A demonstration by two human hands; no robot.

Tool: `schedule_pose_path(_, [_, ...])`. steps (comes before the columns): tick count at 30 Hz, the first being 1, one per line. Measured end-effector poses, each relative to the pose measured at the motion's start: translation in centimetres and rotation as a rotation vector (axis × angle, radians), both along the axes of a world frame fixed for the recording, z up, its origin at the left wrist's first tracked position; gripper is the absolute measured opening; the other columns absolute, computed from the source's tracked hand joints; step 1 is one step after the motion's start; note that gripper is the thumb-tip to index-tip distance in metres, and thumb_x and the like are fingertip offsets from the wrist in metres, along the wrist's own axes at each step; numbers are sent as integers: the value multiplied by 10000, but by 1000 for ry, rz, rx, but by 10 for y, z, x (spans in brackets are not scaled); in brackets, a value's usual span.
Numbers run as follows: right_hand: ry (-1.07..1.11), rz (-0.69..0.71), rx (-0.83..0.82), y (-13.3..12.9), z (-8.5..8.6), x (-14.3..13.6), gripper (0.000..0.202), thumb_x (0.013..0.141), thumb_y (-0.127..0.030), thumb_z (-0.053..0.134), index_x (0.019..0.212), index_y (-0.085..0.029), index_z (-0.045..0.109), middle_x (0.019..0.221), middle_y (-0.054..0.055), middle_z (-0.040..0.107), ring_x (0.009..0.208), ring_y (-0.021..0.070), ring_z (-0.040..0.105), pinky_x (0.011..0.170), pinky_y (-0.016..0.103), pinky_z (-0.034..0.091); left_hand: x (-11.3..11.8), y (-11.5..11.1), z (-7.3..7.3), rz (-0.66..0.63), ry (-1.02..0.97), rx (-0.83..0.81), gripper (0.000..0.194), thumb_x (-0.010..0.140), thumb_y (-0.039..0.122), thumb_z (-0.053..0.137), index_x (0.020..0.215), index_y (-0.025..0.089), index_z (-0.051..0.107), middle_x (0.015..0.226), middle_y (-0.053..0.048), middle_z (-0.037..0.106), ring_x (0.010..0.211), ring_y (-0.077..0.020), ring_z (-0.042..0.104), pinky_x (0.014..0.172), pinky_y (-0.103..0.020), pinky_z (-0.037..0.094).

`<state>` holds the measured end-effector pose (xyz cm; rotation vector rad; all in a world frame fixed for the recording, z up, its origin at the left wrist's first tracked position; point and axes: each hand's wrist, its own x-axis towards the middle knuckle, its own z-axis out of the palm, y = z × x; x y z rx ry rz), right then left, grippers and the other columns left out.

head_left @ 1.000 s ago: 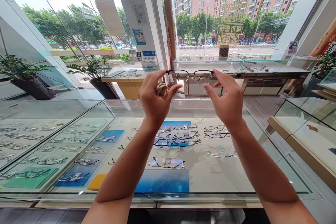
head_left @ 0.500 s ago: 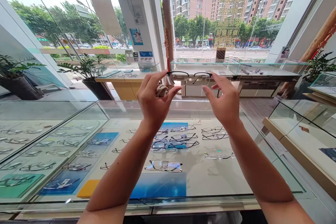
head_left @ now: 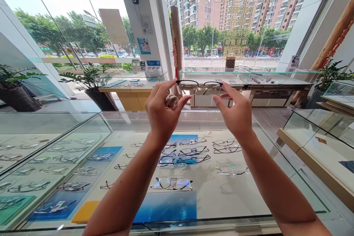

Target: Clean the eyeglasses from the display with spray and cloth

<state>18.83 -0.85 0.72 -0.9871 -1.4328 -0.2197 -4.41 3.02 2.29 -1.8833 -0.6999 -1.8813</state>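
Note:
A pair of glasses [head_left: 199,82] with a dark upper rim hangs level in front of me, above the far edge of a glass display case [head_left: 221,120]. My left hand [head_left: 165,105] holds its left end at the fingertips, the thumb lower and apart. Tucked in that palm is a crumpled beige cloth [head_left: 171,100]. At the right end of the frame, the fingertips of my right hand [head_left: 235,107] grip it, with the thumb below. Several more glasses [head_left: 172,183] lie inside the case beneath my forearms.
A yellow item [head_left: 85,212] and a blue sheet [head_left: 171,204] lie in the near case. Another glass case [head_left: 318,132] stands at the right. Farther back are more counters [head_left: 132,97], a potted plant [head_left: 94,77], a wooden post [head_left: 175,37] and large windows.
The view has tilted up slightly, so the counters and window sit lower in the picture. Both hands still hold the glasses in nearly the same pose.

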Motion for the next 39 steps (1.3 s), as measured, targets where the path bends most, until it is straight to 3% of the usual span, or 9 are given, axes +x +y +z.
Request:
schedule_pose_path(4, [-7, -6, 55, -1, 0, -2, 448, 984, -331, 806, 1417, -224, 766, 1323, 130, 849, 1011, 288, 837, 930, 531, 682, 2, 1, -2, -8, -36, -55, 493, 870, 444, 964, 1299, 270, 795, 1148, -85, 830, 911, -222, 745, 783, -354, 601])
schedule_pose_path(10, [-20, -45, 153, -4, 1, -9, 438, 1037, -323, 718, 1474, -295, 713, 1351, 94, 818, 1068, 289, 807, 1003, 549, 678, 8, -2, -8, -64, -114, -161, 561, 862, 359, 958, 1382, 298, 755, 1242, -63, 832, 651, -124, 594, 609, -315, 493])
schedule_pose_path(15, [-9, -50, 213, -5, -1, -12, 451, 1061, -330, 689, 1512, -326, 674, 1422, 93, 785, 1185, 311, 793, 1052, 559, 668, 15, -3, -14, -93, -156, -159, 637, 865, 348, 955, 1453, 324, 711, 1368, -88, 797, 652, -119, 576, 567, -307, 462])
schedule_pose_path(23, [40, 45, 224, -2, -7, -17, 484, 1042, -329, 713, 1523, -304, 664, 1408, 100, 808, 1244, 296, 801, 898, 452, 704, 20, -2, -15, -107, -240, -127, 618, 856, 437, 970, 1399, 268, 727, 1393, -98, 782, 627, -70, 542, 591, -270, 453])
schedule_pose_path(28, [159, 166, 144, -9, -2, -21, 437, 1022, -378, 706, 1454, -317, 722, 1441, 86, 792, 1239, 286, 792, 955, 471, 689, 21, -3, -14, -126, -271, -108, 634, 860, 420, 968, 1422, 292, 705, 1449, -111, 772, 588, -74, 500, 548, -288, 433])
schedule_pose_path(33, [325, 287, 88, -13, 3, -22, 354, 1046, -429, 681, 1361, -297, 772, 1423, 82, 804, 1210, 268, 808, 1020, 483, 684, 22, -5, -16, -109, -272, -52, 621, 865, 419, 963, 1418, 329, 694, 1443, -95, 777, 638, -118, 557, 599, -332, 485])
schedule_pose_path(39, [380, 304, 51, -11, 6, -17, 317, 1062, -468, 662, 1301, -299, 785, 1382, 66, 820, 1215, 262, 810, 997, 468, 691, 22, -3, -21, -88, -245, -57, 639, 865, 487, 951, 1420, 311, 689, 1428, -99, 772, 670, -138, 589, 605, -345, 498])
